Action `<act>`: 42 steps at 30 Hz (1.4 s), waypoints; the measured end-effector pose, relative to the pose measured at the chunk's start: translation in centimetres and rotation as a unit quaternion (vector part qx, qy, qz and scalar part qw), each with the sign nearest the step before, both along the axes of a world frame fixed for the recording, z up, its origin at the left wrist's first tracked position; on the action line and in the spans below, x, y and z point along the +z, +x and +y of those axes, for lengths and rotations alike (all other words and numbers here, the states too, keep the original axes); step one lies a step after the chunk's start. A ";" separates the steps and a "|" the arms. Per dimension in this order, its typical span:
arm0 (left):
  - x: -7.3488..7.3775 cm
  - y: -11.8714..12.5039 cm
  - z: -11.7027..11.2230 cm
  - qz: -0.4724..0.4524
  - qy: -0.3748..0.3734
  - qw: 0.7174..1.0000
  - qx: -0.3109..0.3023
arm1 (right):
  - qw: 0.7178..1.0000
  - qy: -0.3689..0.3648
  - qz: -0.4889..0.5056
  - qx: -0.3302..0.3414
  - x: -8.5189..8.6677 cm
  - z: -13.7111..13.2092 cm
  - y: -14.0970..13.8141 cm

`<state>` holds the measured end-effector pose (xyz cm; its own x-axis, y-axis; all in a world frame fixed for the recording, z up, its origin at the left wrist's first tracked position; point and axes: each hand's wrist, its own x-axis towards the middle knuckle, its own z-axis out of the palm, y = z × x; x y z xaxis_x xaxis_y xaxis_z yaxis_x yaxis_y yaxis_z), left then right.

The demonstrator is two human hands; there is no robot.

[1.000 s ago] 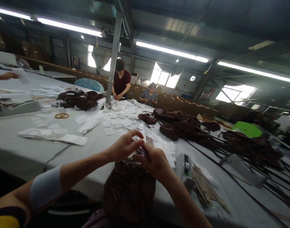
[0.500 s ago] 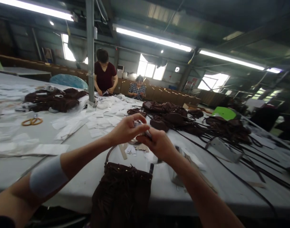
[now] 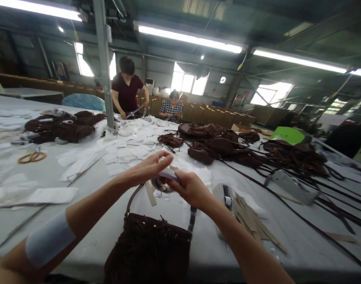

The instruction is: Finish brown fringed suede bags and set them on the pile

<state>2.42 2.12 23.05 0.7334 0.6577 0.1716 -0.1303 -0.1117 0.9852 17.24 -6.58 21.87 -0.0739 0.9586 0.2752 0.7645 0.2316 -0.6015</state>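
Note:
A dark brown fringed bag [image 3: 151, 250] hangs over the table's near edge, its strap [image 3: 133, 199] rising toward my hands. My right hand [image 3: 194, 189] is closed on a whitish strip [image 3: 168, 173] above the bag. Just left of it, my left hand [image 3: 155, 165] has its fingers curled at the strip's upper end; what they pinch is too blurred to make out. Below the strip, between my hands, shows a shiny rounded bit [image 3: 161, 185], partly hidden. A tan paper strip [image 3: 150, 193] lies on the table behind the bag.
Right of my forearm are a grey tape dispenser [image 3: 223, 193] and tan strips [image 3: 251, 217]. Brown bags [image 3: 216, 142] with long straps lie beyond. At left are yellow-handled scissors [image 3: 32, 157], white papers [image 3: 82, 165] and a metal post [image 3: 103, 63]. Two people work across the table.
My hands have moved slightly left and down, and more of the whitish strip shows between them. The view has shifted, uncovering the tape dispenser and tan strips.

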 end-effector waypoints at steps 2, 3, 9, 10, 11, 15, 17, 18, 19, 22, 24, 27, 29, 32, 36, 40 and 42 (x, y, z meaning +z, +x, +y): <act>0.8 0.0 0.8 0.047 0.043 0.997 -0.039 | 1.000 0.004 0.023 0.020 0.3 0.6 0.8; 1.2 0.1 1.3 0.040 0.046 0.998 -0.031 | 0.998 0.010 0.054 0.026 0.4 0.9 1.3; -0.5 0.0 5.7 -0.031 -0.009 0.990 0.135 | 0.977 -0.079 0.197 -0.014 -7.5 -0.4 3.3; -1.3 -0.5 6.3 -0.027 -0.018 0.989 0.145 | 0.979 -0.086 0.178 -0.043 -10.2 -1.2 3.3; -2.2 -1.2 6.8 -0.023 -0.029 0.987 0.158 | 0.981 -0.086 0.156 -0.077 -13.0 -2.1 3.2; -6.5 -3.9 7.0 0.004 -0.094 0.971 0.219 | 0.981 0.009 -0.028 -0.190 -21.1 -5.3 3.6; -8.6 -4.8 6.4 0.004 -0.149 0.959 0.241 | 0.973 0.029 -0.108 -0.204 -22.7 -5.9 4.2; -9.6 -5.0 6.1 -0.006 -0.174 0.951 0.257 | 0.971 0.026 -0.131 -0.197 -22.9 -5.9 4.5; -10.4 -5.2 5.8 -0.019 -0.192 0.942 0.275 | 0.972 0.016 -0.141 -0.185 -22.8 -5.8 4.9; -11.4 -5.3 5.6 -0.040 -0.182 0.933 0.308 | 0.981 -0.012 -0.135 -0.137 -20.9 -4.4 5.9; -10.7 -5.4 5.6 -0.030 -0.142 0.945 0.293 | 0.988 0.005 -0.110 -0.112 -18.3 -3.0 6.4; -8.5 -5.6 5.1 0.001 -0.083 0.961 0.262 | 0.996 0.047 -0.029 -0.064 -13.4 -0.3 6.1; -7.0 -5.3 4.5 0.023 -0.057 0.966 0.250 | 0.999 0.045 0.026 0.005 -10.7 1.4 4.8; -5.8 -4.7 3.7 0.034 -0.056 0.970 0.233 | 0.990 -0.019 0.113 0.081 -8.7 3.3 1.8; -6.4 -4.4 3.6 0.010 -0.107 0.968 0.227 | 0.984 -0.054 0.154 0.076 -9.2 3.8 -0.8; -8.2 -4.8 3.8 -0.027 -0.163 0.956 0.243 | 0.994 -0.007 0.103 -0.027 -9.7 3.2 0.0; -8.9 -5.0 3.8 -0.059 -0.199 0.943 0.258 | 0.996 -0.013 0.079 -0.035 -9.9 2.9 0.4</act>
